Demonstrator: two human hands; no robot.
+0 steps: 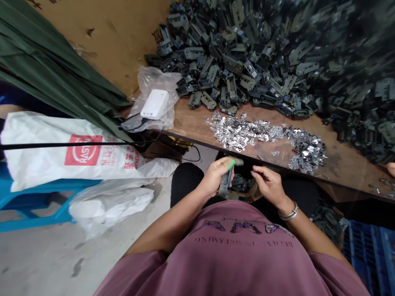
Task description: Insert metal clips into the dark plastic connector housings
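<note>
In front of my body, just off the table edge, my left hand (214,176) is closed around a dark grey elongated part (225,183). Something bright green covers the thumb of that hand, and its tip is blurred. My right hand (269,183) is beside it, thumb and fingertips pinched together; whatever may be between them is too small to make out. Small shiny metal clips (234,133) lie in a heap on the wooden table (185,117) beyond the hands, with a darker heap of clips (307,150) to the right.
A big pile of dark grey parts (247,61) covers the table's back. A white device (154,104) with a cable lies on plastic wrap. Below are a box of parts (242,183) and blue crate (367,250). A white sack (46,152) is left; another person's hand (391,167) shows right.
</note>
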